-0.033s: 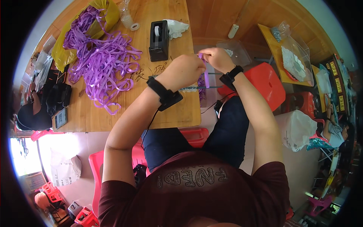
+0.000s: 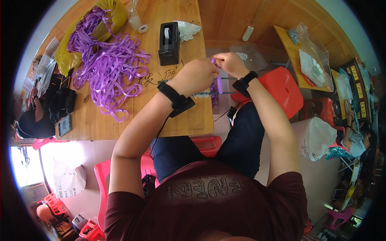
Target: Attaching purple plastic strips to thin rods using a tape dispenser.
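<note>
Both hands meet beyond the table's right edge, over a purple ribbon (image 2: 219, 85). The fingers of my left hand (image 2: 196, 74) are closed at the ribbon's upper part, with the fingertips partly turned away. My right hand (image 2: 231, 64) pinches the same ribbon from the other side, thumb and forefinger together. Below the fingers the strip hangs by two thin dark rods (image 2: 228, 92) that stick out sideways past the table edge. More purple ribbon (image 2: 215, 100) lies lower down, beneath the rods. Black straps with small boxes sit on both wrists.
A tangled heap of purple ribbon (image 2: 110, 66) spills from a yellow bag (image 2: 64, 58) across the wooden table (image 2: 185, 120). A black tape dispenser (image 2: 169, 44) and white tissue (image 2: 188, 30) stand behind my left hand. A red stool (image 2: 281, 90) is at right; other people sit at both sides.
Both hands have shifted only very slightly; the right hand sits a touch lower. The grip on the ribbon looks the same.
</note>
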Motion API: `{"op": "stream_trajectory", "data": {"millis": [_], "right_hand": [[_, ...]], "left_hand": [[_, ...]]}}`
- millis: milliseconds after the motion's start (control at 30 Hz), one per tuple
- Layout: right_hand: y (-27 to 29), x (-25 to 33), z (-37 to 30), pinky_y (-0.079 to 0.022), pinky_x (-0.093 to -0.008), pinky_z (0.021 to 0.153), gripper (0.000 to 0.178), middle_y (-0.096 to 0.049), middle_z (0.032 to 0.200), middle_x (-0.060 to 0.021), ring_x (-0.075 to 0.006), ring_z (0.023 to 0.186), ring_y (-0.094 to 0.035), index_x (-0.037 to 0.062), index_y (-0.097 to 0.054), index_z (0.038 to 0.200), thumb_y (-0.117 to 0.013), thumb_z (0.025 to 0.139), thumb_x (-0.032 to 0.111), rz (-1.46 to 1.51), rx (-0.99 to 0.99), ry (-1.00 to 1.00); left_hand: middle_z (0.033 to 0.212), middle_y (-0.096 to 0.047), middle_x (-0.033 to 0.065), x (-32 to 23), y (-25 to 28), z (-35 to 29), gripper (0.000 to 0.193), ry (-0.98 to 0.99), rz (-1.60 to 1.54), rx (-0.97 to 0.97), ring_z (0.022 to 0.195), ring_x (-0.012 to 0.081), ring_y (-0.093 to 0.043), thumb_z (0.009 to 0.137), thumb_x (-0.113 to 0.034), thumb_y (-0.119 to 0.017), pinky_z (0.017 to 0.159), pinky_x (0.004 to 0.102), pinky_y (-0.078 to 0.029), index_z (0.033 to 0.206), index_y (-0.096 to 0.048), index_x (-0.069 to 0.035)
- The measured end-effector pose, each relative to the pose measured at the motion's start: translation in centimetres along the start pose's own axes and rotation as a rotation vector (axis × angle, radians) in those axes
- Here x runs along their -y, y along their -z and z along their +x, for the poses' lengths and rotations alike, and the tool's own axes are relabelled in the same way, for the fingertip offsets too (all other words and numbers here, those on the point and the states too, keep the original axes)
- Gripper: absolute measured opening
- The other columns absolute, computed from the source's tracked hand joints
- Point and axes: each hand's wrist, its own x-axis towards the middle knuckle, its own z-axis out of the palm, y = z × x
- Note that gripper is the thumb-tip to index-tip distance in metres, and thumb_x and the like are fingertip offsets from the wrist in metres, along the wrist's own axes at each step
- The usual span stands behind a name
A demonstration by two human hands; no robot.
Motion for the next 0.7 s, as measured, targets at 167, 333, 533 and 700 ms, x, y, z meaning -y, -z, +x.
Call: {"op": "stream_trajectory", "data": {"millis": [167, 333, 533, 700], "right_hand": [[-4.1, -5.4, -3.8, -0.050, -0.0374, 0.065, 0.026, -0.067, 0.083, -0.0203, -0.0294, 0.069, -0.065, 0.0033, -0.069, 0.095, -0.061, 0.092, 0.027, 0.175, 0.175, 0.116], [-5.7, -1.2, -8.8, -0.048, -0.0304, 0.058, 0.026, -0.064, 0.072, -0.0027, -0.0126, 0.064, -0.060, 0.0028, -0.070, 0.105, -0.059, 0.095, 0.024, 0.571, 0.133, -0.478], [-4.6, 0.1, -13.1, -0.040, -0.0198, 0.053, 0.026, -0.064, 0.080, 0.0010, -0.0062, 0.059, -0.052, 0.0032, -0.068, 0.114, -0.063, 0.094, 0.018, 1.016, 0.002, -0.484], [-6.7, 3.2, -12.3, -0.042, -0.0209, 0.060, 0.022, -0.065, 0.085, 0.0003, -0.0048, 0.066, -0.054, 0.0045, -0.071, 0.108, -0.070, 0.087, 0.009, 0.939, -0.019, -0.534]], "left_hand": [[0.100, -0.067, 0.0137, 0.1, -1.4, 0.6, 0.023, 0.012, -0.088, 0.053, 0.100, 0.0343, -0.061, 0.092, -0.021, -0.058, 0.091, 0.0409, -0.048, 0.100, -0.073, -0.005], [0.101, -0.067, 0.0138, 1.0, -1.2, -0.2, 0.024, 0.069, -0.124, 0.084, 0.100, 0.0335, -0.061, 0.092, -0.023, -0.058, 0.091, 0.0402, -0.048, 0.100, -0.072, -0.004], [0.104, -0.068, 0.0136, 0.6, -1.3, 0.8, 0.026, 0.085, -0.141, 0.132, 0.101, 0.0324, -0.062, 0.092, -0.025, -0.059, 0.090, 0.0395, -0.049, 0.100, -0.073, -0.004], [0.103, -0.069, 0.0137, 0.9, -1.4, 0.6, 0.026, 0.094, -0.136, 0.117, 0.100, 0.0319, -0.063, 0.092, -0.025, -0.061, 0.089, 0.0389, -0.050, 0.100, -0.073, -0.004]]}}
